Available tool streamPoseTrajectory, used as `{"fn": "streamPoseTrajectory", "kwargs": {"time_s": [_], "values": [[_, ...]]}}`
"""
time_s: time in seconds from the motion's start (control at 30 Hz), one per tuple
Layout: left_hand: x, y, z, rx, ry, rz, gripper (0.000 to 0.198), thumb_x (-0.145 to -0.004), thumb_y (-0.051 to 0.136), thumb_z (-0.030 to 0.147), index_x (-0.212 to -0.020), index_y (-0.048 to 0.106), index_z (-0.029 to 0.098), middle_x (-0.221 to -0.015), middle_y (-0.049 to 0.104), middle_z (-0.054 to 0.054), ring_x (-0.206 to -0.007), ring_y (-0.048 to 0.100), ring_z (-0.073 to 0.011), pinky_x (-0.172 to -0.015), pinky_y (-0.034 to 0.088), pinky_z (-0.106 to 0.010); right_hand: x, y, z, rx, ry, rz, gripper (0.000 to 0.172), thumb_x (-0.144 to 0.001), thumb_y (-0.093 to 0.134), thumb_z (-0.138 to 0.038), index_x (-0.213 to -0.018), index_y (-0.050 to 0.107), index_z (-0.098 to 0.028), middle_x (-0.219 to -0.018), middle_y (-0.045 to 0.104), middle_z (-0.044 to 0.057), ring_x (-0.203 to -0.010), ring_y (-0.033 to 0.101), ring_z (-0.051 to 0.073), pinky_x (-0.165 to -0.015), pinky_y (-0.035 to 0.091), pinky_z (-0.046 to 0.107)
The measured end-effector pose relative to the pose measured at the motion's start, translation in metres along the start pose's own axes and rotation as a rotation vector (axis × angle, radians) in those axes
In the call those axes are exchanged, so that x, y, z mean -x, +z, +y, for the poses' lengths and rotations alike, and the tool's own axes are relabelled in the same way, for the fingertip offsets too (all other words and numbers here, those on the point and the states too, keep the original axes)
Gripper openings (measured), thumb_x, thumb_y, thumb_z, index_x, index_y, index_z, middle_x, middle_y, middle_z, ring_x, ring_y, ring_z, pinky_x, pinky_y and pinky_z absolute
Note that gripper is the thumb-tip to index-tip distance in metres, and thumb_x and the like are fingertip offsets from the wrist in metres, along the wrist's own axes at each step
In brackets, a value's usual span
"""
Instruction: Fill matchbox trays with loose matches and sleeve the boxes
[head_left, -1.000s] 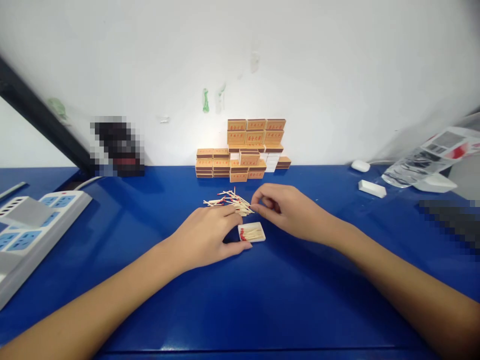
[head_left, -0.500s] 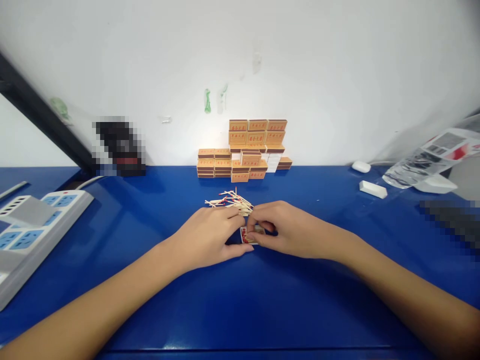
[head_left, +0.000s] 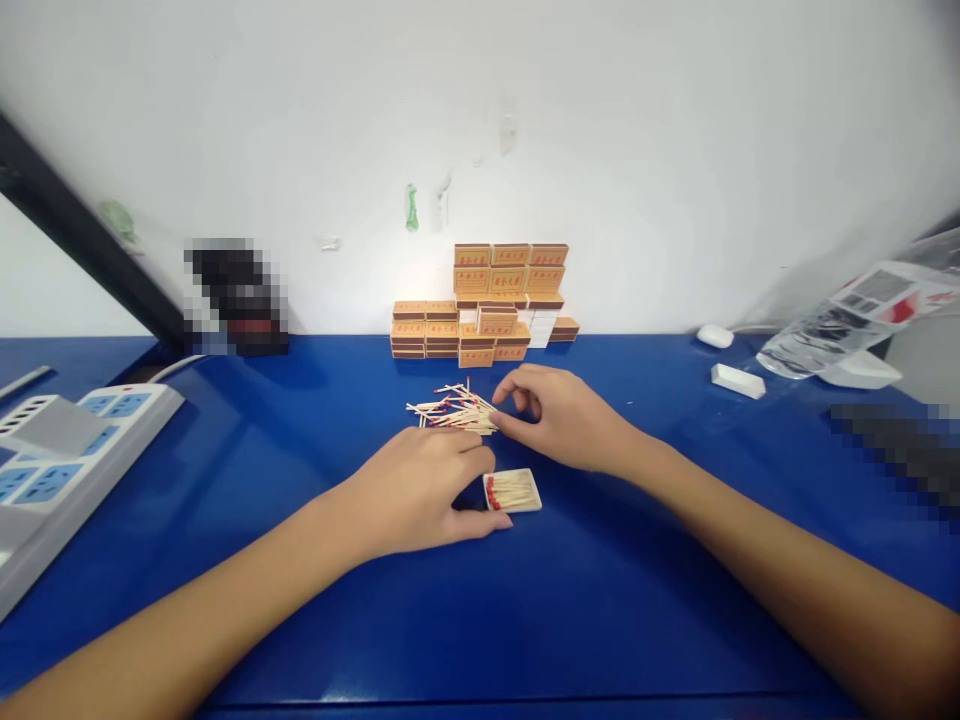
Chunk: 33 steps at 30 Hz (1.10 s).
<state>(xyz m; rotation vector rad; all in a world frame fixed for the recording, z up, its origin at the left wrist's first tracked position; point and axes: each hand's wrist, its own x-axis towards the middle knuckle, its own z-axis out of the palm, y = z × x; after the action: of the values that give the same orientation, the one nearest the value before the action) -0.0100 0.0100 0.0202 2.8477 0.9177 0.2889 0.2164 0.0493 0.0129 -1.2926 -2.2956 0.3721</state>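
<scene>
A small white matchbox tray with several red-tipped matches lying in it sits on the blue table. My left hand rests beside it, thumb and fingers curled against its left end. Just behind lies a loose pile of matches. My right hand reaches to the right edge of that pile, thumb and forefinger pinched together at the matches; whether a match is between them is too small to tell.
Stacked orange matchboxes stand against the white wall. A white and blue power strip lies at the far left. At the right are an empty white tray, a small white object and a clear plastic bag.
My right hand has left the tray and moved back up to the pile of matches. The tray now lies uncovered with matches in it. My left hand has stayed beside the tray.
</scene>
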Motion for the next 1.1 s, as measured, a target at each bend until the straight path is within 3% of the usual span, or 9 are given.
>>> {"fn": "streamPoseTrajectory", "kwargs": {"time_s": [0.17,0.3,0.5,0.7,0.87,1.1], "values": [[0.001,0.001,0.007,0.01,0.034,-0.012,0.036,-0.094,0.071,0.053,-0.097,0.072,0.018,-0.085,0.07,-0.002,-0.074,0.067,-0.0195,-0.061,0.042,-0.032,-0.015,0.015,0.001,0.042,0.106,0.029,0.012,-0.091,0.068,-0.032,-0.092,0.069,-0.019,-0.086,0.067,0.004,-0.074,0.057,0.017,-0.068,0.039,0.032],[0.0,0.0,0.007,0.019,0.032,-0.023,0.034,-0.095,0.071,0.052,-0.1,0.072,0.018,-0.084,0.069,-0.001,-0.074,0.067,-0.0194,-0.062,0.042,-0.032,-0.022,0.015,0.0,0.028,0.166,-0.022,0.012,-0.089,0.07,-0.031,-0.085,0.071,-0.02,-0.083,0.07,0.004,-0.072,0.058,0.017,-0.064,0.038,0.032],[-0.001,0.001,0.006,0.024,0.027,-0.01,0.034,-0.095,0.07,0.053,-0.098,0.071,0.019,-0.084,0.07,-0.001,-0.074,0.067,-0.0186,-0.06,0.042,-0.031,-0.019,0.006,0.006,0.012,0.132,-0.067,0.011,-0.089,0.069,-0.026,-0.079,0.071,-0.02,-0.078,0.07,0.002,-0.07,0.059,0.016,-0.064,0.04,0.031],[0.0,0.002,0.006,-0.006,0.029,-0.02,0.034,-0.095,0.071,0.051,-0.097,0.072,0.017,-0.085,0.071,-0.002,-0.079,0.07,-0.0214,-0.064,0.044,-0.033,-0.011,0.008,0.004,0.055,0.067,-0.028,0.022,-0.091,0.072,-0.04,-0.095,0.069,-0.019,-0.092,0.069,0.006,-0.078,0.059,0.018,-0.068,0.042,0.032],[0.0,0.001,0.005,-0.009,0.027,-0.02,0.034,-0.096,0.069,0.051,-0.098,0.072,0.017,-0.085,0.071,-0.002,-0.076,0.069,-0.0208,-0.062,0.044,-0.033,-0.013,0.006,0.006,0.071,0.031,-0.078,0.01,-0.093,0.067,-0.027,-0.088,0.069,-0.019,-0.09,0.067,0.005,-0.079,0.059,0.018,-0.071,0.042,0.032],[0.0,0.003,0.003,-0.015,0.045,0.01,0.033,-0.096,0.07,0.051,-0.095,0.07,0.018,-0.085,0.072,-0.002,-0.075,0.069,-0.0203,-0.061,0.043,-0.032,0.005,-0.015,0.028,0.085,-0.019,-0.179,0.01,-0.094,0.062,-0.025,-0.086,0.066,-0.021,-0.083,0.065,0.003,-0.075,0.056,0.018,-0.068,0.04,0.031]]}}
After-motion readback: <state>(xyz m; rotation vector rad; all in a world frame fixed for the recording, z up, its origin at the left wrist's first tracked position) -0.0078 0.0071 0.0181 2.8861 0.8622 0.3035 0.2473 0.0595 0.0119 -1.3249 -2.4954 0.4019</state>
